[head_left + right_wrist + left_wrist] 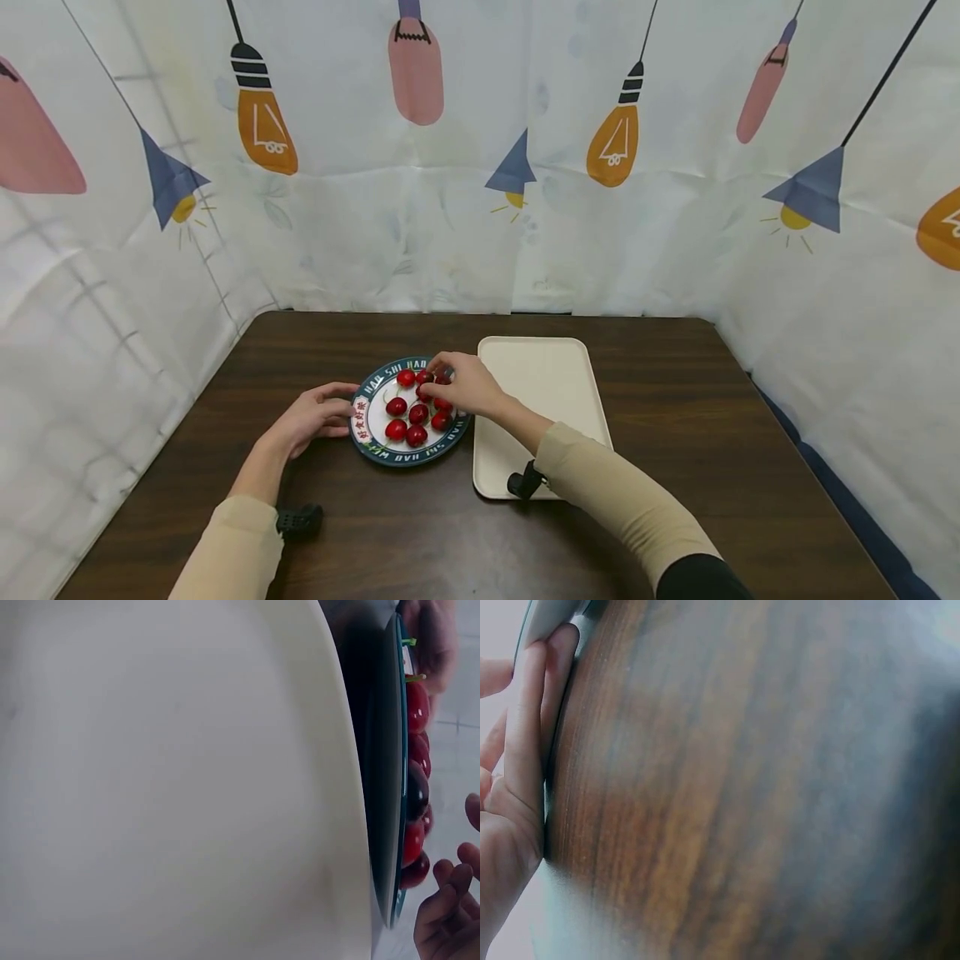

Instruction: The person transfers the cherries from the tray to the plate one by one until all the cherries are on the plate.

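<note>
Several red cherries (417, 413), some with green stems, lie in a round plate (363, 442) with a white middle and a dark teal lettered rim. At the plate's left side my left hand (313, 417) holds the rim; in the left wrist view its fingers (526, 720) reach the plate's edge, low beside the table. My right hand (467, 385) is over the plate's far right part, thumb and forefinger parted around the upper cherries. In the right wrist view its bent fingers (442, 907) show just above the cherries (415, 847), with no cherry visible between them.
A cream rectangular tray (536, 367) lies right of the plate, under my right forearm. Both stand on a dark wooden table (675, 417). A patterned curtain (465, 242) rises behind the table and along its sides. A dark wrist camera (300, 521) sits on my left wrist.
</note>
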Tool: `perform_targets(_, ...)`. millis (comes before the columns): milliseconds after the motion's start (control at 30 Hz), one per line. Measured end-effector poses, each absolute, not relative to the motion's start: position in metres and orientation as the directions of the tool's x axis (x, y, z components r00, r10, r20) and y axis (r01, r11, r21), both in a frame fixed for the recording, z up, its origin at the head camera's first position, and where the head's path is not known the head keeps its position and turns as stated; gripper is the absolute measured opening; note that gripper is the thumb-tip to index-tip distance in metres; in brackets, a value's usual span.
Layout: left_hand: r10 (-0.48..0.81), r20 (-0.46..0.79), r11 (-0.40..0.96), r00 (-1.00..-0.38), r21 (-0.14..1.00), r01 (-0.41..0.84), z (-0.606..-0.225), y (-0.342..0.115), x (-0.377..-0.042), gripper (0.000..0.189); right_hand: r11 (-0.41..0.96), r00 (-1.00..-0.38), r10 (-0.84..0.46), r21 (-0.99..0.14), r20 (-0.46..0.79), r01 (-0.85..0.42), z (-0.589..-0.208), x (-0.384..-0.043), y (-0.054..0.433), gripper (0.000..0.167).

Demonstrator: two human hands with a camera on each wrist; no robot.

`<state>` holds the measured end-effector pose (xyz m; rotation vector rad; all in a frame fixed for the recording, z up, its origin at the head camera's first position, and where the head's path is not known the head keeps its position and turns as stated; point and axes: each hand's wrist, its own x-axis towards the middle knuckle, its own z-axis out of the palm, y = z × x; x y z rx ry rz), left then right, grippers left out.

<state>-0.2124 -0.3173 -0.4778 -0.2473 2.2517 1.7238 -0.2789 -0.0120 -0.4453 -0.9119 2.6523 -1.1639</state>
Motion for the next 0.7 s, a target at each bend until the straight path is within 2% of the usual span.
perform_targets(300,0.057,-0.322,0.283,-0.945,0.913,-0.293,-0.476,-0.320,-0.213,0.061,0.512,-0.798,-0.577,-0.682,0.177,-0.522,-0.436,-0.285,0.021,0.037)
perform_targets(533,0.096,-0.300,0.249,-0.949,0.930,-0.269,-0.477,-0.330,-0.205,0.064,0.573,-0.812,-0.556,-0.626,0.177,-0.528,-0.422,-0.285,0.071,0.030)
perform_targets(700,0.101,-0.267,0.252,-0.958,0.939,-0.235,-0.477,-0.335,-0.198,0.062,0.579,-0.816,-0.556,-0.632,0.157,-0.516,-0.417,-0.283,0.110,0.027)
